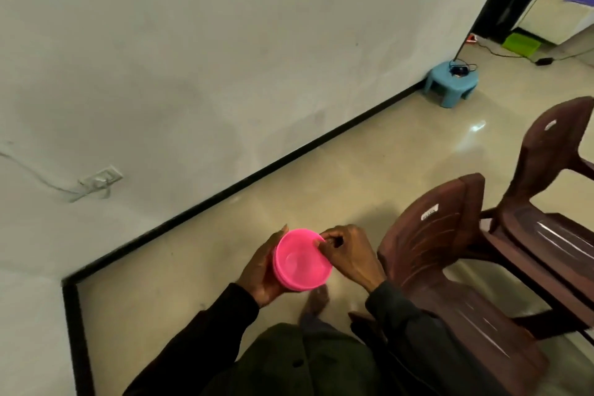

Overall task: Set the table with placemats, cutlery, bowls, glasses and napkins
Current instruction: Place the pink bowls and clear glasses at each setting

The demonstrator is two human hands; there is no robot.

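Left hand [262,270] cupped under stacked pink bowls [302,260], gripping from the left; right hand [348,255] pinching the top rim, wrist bent, fingers together.

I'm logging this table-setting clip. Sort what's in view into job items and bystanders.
Job:
- pink bowls, apparently a nested stack
- left hand, cupping the stack
- right hand, pinching the top rim

Just about:
- brown plastic chairs
- blue stool with a cable on it
- wall socket
- green box
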